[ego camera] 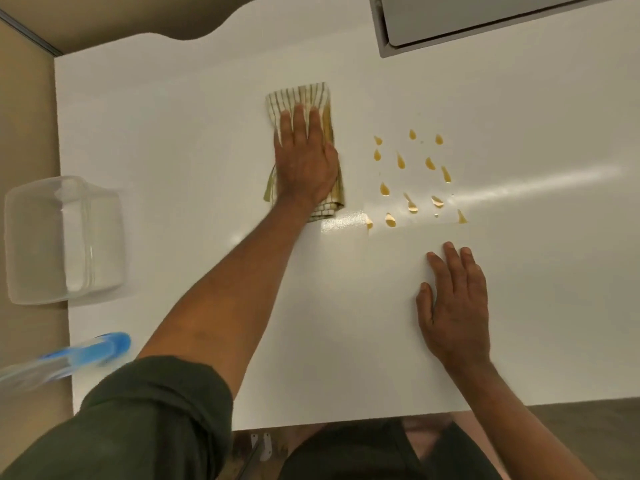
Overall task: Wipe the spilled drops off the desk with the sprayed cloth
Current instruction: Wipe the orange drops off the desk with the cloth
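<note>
A folded cloth (pixel 300 97) with green and white stripes lies on the white desk (pixel 173 150), left of the middle. My left hand (pixel 304 161) presses flat on top of it, fingers spread toward the far edge. Several amber drops (pixel 410 174) are scattered on the desk just right of the cloth, apart from it. My right hand (pixel 453 306) rests flat on the bare desk below the drops, fingers apart, holding nothing.
A clear plastic container (pixel 64 240) stands at the desk's left edge. A blue-topped spray bottle (pixel 86 355) lies at the near left corner, blurred. A grey device (pixel 485 19) sits at the far right. The desk's near edge runs just below my right wrist.
</note>
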`<state>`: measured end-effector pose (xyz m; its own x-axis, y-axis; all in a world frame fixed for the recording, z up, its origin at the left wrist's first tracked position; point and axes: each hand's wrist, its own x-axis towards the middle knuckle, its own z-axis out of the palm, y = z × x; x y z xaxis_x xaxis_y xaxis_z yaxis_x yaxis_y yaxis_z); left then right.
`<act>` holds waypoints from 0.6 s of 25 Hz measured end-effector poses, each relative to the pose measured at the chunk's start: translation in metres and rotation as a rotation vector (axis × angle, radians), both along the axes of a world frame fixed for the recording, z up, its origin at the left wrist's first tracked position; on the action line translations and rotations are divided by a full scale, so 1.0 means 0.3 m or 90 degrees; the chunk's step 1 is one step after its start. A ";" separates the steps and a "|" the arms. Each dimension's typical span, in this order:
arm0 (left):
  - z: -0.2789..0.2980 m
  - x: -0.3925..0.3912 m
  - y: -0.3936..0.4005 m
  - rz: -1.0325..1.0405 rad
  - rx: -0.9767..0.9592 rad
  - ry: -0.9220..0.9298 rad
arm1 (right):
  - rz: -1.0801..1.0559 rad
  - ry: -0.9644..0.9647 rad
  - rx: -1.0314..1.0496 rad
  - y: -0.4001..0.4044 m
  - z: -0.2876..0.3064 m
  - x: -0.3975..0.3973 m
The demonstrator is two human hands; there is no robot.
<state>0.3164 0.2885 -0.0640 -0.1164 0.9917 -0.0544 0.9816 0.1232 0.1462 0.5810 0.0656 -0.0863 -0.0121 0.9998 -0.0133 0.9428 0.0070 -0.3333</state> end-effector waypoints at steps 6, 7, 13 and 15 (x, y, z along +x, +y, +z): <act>-0.020 -0.010 -0.528 -0.154 -0.020 0.001 | -0.003 0.007 -0.002 -0.004 -0.007 0.002; -0.013 -0.066 -0.591 -0.148 -0.038 0.016 | -0.004 0.008 0.001 -0.005 -0.008 0.004; 0.022 -0.240 -0.269 0.059 -0.059 0.018 | -0.002 0.002 0.031 -0.004 -0.014 -0.003; 0.020 -0.170 -0.098 0.094 -0.053 0.002 | -0.001 0.003 0.034 -0.006 -0.009 -0.006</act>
<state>0.2652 0.2590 -0.0579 -0.2608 0.9560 -0.1344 0.9524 0.2776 0.1263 0.5793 0.0638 -0.0890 -0.0108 0.9991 0.0409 0.9411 0.0239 -0.3373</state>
